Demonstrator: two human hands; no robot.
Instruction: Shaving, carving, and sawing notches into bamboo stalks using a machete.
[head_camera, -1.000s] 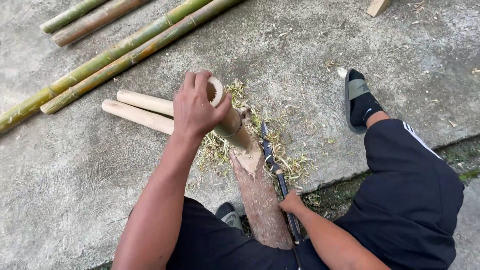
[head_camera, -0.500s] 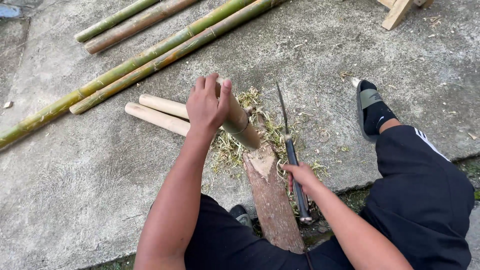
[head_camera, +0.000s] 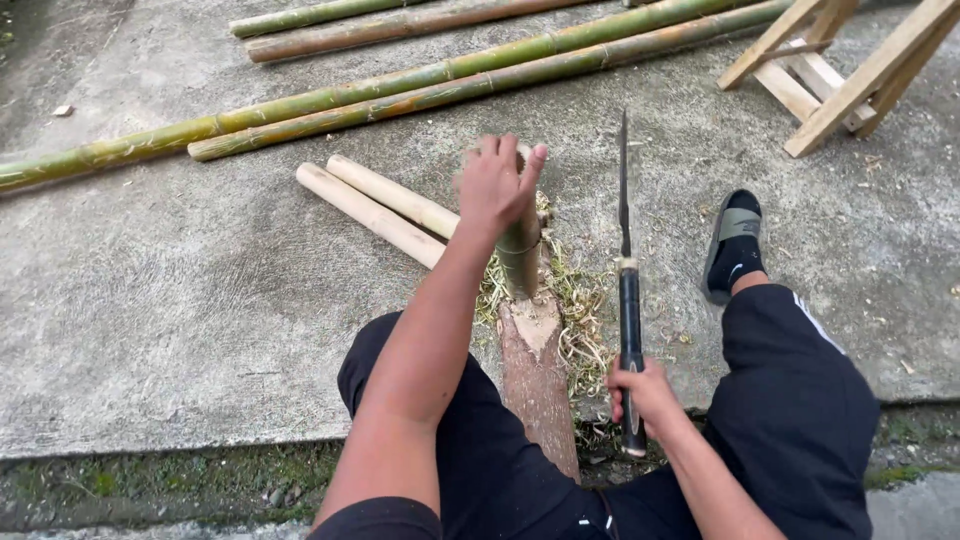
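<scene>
My left hand (head_camera: 497, 185) grips the top of a short green bamboo piece (head_camera: 521, 250) that stands upright on a wooden log (head_camera: 537, 375) lying between my legs. My right hand (head_camera: 645, 393) holds the black handle of a long machete (head_camera: 626, 260), blade pointing away from me, to the right of the bamboo and clear of it. Pale shavings (head_camera: 580, 320) lie scattered around the log's far end.
Two peeled pale bamboo sticks (head_camera: 375, 205) lie left of the log. Several long green bamboo poles (head_camera: 400, 90) stretch across the concrete beyond. A wooden trestle (head_camera: 850, 60) stands at the upper right. My right foot in a black sandal (head_camera: 730, 245) rests on the concrete.
The machete has lifted off the ground and now points forward beside the bamboo. The bamboo piece stands more upright on the log. The view has tilted up, showing the trestle.
</scene>
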